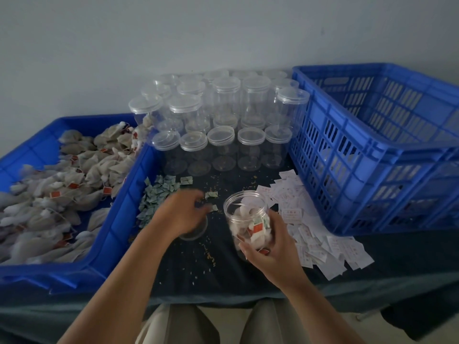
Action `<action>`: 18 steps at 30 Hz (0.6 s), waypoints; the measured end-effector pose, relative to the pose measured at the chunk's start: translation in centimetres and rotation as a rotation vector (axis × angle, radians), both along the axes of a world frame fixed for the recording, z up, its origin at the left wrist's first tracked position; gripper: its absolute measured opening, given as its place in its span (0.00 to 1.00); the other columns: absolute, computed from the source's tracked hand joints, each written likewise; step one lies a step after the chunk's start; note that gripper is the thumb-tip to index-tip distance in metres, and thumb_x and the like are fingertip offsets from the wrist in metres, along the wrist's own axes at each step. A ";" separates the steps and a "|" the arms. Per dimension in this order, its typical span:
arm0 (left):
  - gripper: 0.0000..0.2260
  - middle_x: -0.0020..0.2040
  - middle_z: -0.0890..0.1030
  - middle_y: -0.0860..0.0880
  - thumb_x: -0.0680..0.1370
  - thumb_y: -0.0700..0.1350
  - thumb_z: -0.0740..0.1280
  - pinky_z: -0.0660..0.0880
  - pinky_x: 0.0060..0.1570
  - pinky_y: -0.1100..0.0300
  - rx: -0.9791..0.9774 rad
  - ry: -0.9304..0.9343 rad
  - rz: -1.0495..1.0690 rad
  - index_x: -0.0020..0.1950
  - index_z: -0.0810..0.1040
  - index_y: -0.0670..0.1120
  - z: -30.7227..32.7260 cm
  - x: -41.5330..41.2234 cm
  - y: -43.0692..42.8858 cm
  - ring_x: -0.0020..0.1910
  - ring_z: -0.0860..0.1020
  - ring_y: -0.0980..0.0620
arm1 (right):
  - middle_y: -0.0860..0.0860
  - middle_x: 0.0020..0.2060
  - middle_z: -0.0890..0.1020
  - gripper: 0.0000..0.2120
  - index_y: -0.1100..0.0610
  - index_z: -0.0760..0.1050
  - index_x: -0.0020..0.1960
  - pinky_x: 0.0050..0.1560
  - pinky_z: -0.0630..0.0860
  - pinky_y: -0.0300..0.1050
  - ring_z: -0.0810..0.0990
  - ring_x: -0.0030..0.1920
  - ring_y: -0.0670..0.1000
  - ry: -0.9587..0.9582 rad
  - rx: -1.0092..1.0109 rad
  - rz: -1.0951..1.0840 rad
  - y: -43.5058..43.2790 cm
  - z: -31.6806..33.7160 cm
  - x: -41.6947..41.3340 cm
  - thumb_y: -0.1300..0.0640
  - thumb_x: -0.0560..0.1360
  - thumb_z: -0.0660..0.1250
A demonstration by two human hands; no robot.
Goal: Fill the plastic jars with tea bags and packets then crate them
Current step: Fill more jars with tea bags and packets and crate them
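Tabletop (223, 276): right hand (270, 244) clasps the open jar (244, 214). Green packets (156, 197) lie left of the jar, nearest the left hand (183, 214), its grip too blurred to tell

Left hand (185, 212) reaches forward, palm down, fingers a blur. Right hand (270, 247) wraps around the open jar (244, 209) low down. Both forearms bare, extended.

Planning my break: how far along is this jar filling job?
Done: the open jar already holds tea bags, its clear lid off on the table. In hand: the right hand grips that jar while the left hand reaches at the green packets. Left: the rows of capped jars behind look empty, the tea bag tray is heaped, and what the blue crate holds cannot be made out.
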State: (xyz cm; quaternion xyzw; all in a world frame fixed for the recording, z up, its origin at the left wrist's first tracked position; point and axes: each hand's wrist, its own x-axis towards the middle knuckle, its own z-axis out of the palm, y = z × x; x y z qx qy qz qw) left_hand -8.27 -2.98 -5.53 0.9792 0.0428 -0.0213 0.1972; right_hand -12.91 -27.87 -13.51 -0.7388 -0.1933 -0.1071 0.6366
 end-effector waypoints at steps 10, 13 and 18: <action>0.09 0.48 0.81 0.63 0.75 0.56 0.78 0.69 0.38 0.67 -0.201 -0.141 0.153 0.53 0.82 0.61 -1.8 -0.4 -0.6 0.45 0.79 0.63 | 0.45 0.55 0.84 0.30 0.44 0.72 0.69 0.47 0.83 0.41 0.86 0.52 0.51 0.028 -0.039 0.022 0.0 -0.4 0.2 0.47 0.71 0.81; 0.08 0.48 0.83 0.62 0.76 0.60 0.74 0.76 0.43 0.65 -0.531 -0.281 0.142 0.51 0.79 0.61 -0.2 -0.9 -2.7 0.46 0.81 0.67 | 0.45 0.56 0.85 0.31 0.44 0.72 0.70 0.48 0.84 0.42 0.87 0.52 0.51 -0.020 -0.114 0.079 0.1 -0.4 0.2 0.48 0.72 0.82; 0.21 0.62 0.83 0.63 0.79 0.66 0.64 0.78 0.64 0.52 -0.890 -0.083 -0.121 0.62 0.77 0.52 2.4 -2.6 -4.9 0.61 0.82 0.61 | 0.43 0.56 0.85 0.34 0.42 0.71 0.72 0.46 0.83 0.36 0.87 0.51 0.48 -0.052 -0.185 0.112 0.3 -0.4 0.0 0.48 0.71 0.83</action>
